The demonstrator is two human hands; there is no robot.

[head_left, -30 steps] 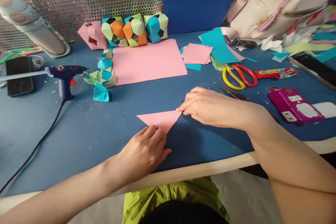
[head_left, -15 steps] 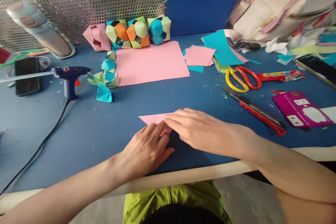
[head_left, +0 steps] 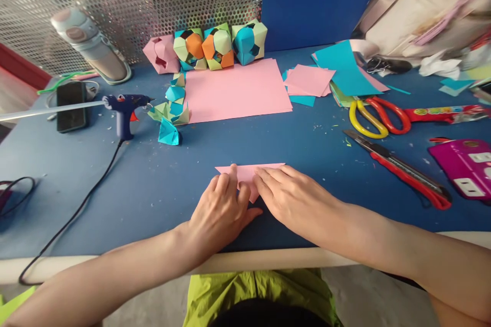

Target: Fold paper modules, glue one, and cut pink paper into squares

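Observation:
A folded piece of pink paper [head_left: 247, 172] lies flat on the blue desk in front of me, its long straight edge on the far side and a point towards me. My left hand [head_left: 220, 204] rests on its left part, index finger stretched to the far edge and thumb spread out to the right. From the other side, my right hand [head_left: 297, 194] lays its outstretched fingers flat on the paper's right part. Both hands press the paper against the desk, covering some of it. Neither hand is closed around anything.
Beyond the paper lie a large pink sheet [head_left: 238, 92], folded paper balls [head_left: 218, 48] and loose paper units [head_left: 169, 132]. A glue gun [head_left: 123, 112] stands left, its cord trailing to the front edge. Scissors [head_left: 387, 117] and a box cutter [head_left: 402, 171] are right.
My right hand has slid right along the pink paper, uncovering more of its middle and far edge. My left index finger now reaches the far edge. The view has shifted left.

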